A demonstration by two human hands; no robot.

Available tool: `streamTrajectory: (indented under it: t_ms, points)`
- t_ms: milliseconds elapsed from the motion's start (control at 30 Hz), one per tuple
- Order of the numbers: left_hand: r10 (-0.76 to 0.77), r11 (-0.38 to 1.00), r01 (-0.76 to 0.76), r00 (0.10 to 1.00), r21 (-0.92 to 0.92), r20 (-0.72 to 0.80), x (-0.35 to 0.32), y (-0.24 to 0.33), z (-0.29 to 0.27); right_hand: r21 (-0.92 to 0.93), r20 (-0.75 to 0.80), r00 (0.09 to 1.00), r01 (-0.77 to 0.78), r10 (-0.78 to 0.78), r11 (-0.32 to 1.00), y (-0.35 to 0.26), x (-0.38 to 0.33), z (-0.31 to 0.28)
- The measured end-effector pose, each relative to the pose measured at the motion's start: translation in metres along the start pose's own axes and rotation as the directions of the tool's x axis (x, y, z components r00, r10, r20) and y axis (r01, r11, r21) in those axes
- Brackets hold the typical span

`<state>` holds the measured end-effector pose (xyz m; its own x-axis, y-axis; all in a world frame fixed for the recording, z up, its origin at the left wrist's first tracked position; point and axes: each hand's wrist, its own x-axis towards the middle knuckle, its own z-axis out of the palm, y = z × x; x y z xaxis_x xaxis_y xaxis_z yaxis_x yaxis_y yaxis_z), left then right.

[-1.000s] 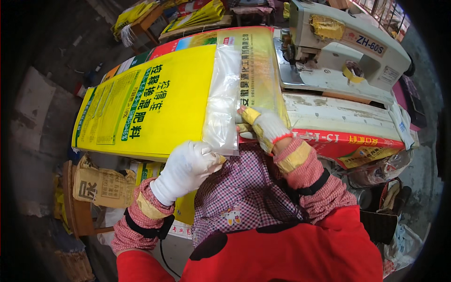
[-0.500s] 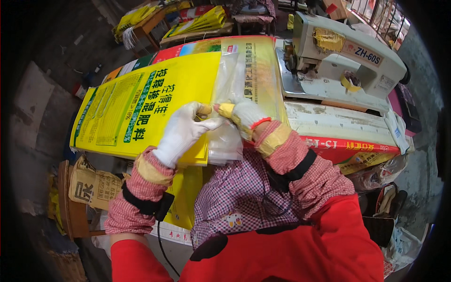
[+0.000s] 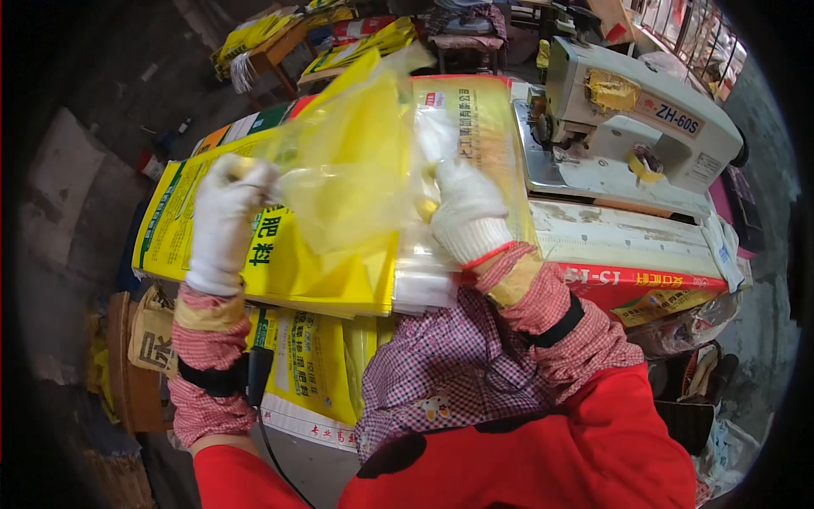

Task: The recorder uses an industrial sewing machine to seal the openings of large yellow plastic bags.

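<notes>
A stack of yellow printed woven sacks (image 3: 182,229) lies on the table before me. Over it, a sheet of clear plastic film (image 3: 348,187) is lifted and billowing, blurred by motion; it looks like a thin liner bag. My left hand (image 3: 231,216), in a white glove with taped fingertips, is closed on the film's left end. My right hand (image 3: 466,199), also gloved, lies to the right of the film with fingers stretched out and thumb apart, over a pile of clear plastic liners (image 3: 424,284). Film partly veils its fingertips.
A white industrial sewing machine (image 3: 627,110) with a tape roll (image 3: 646,163) stands at right. Beside my right forearm is a white ledge (image 3: 610,233). More yellow sacks (image 3: 365,44) lie on far benches. A wooden chair (image 3: 127,365) stands at lower left.
My hands were together at the sacks' right edge. Now the left has moved left, drawing the clear film across the stack, and the right has moved slightly right with fingers extended.
</notes>
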<state>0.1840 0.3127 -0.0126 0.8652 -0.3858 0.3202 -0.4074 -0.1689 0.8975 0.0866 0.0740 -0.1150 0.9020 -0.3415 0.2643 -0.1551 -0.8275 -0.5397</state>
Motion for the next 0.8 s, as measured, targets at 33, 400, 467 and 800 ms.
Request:
streamTrajectory:
  t_ms: [33,400,467,800]
  points:
    - [0.004,1.000,-0.004,0.999,0.009,0.045,-0.003,-0.002,0.006,0.028,-0.295,0.932,0.230,-0.211,0.973,-0.011,0.002,-0.001]
    - [0.071,0.991,-0.072,0.997,0.116,0.012,0.000,0.007,0.007,0.774,0.493,0.389,0.212,-0.778,0.597,-0.043,-0.013,0.038]
    - [0.077,0.988,-0.071,0.996,0.138,-0.036,-0.010,0.017,-0.006,0.846,0.520,0.680,-0.494,-0.517,0.202,-0.029,0.022,0.060]
    - [0.083,0.944,-0.253,0.803,0.212,0.590,-0.049,0.064,-0.027,0.924,0.376,0.926,-0.372,0.034,-0.090,-0.021,0.055,0.072]
